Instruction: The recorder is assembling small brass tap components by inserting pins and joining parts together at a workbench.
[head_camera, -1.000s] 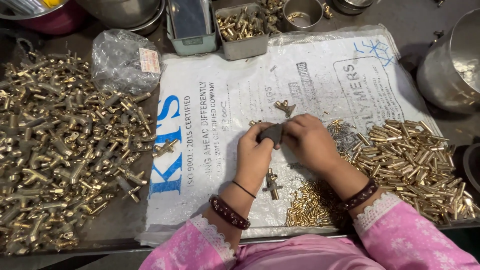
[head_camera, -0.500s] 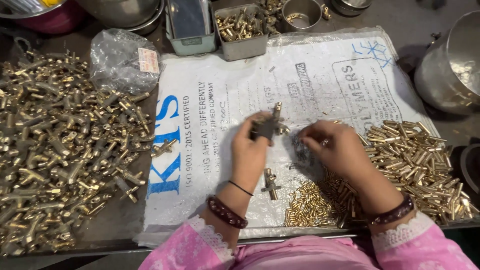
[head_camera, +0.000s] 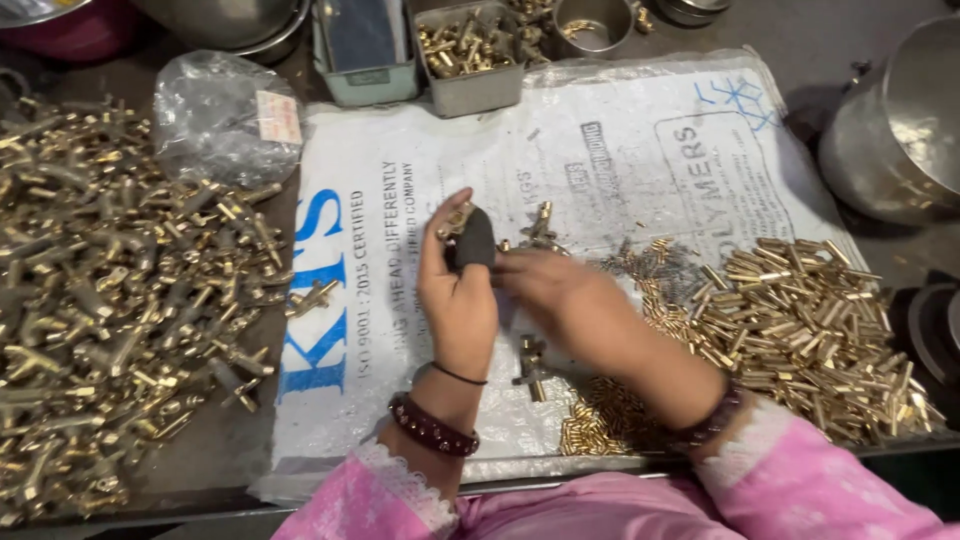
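Workbench surface, dark metal, carries a white printed sack spread across the centre of the frame. Heaped brass fittings fill the left side; short brass pins lie in a pile at right. At centre, the left hand is clamped on a small dark-capped brass part, and the right hand meets it, fingertips touching that part.

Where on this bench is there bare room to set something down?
The white sack lies mostly bare between the grey tins and the hands, and beside the left hand over its blue lettering. Crowded: brass fittings left, brass pins right.
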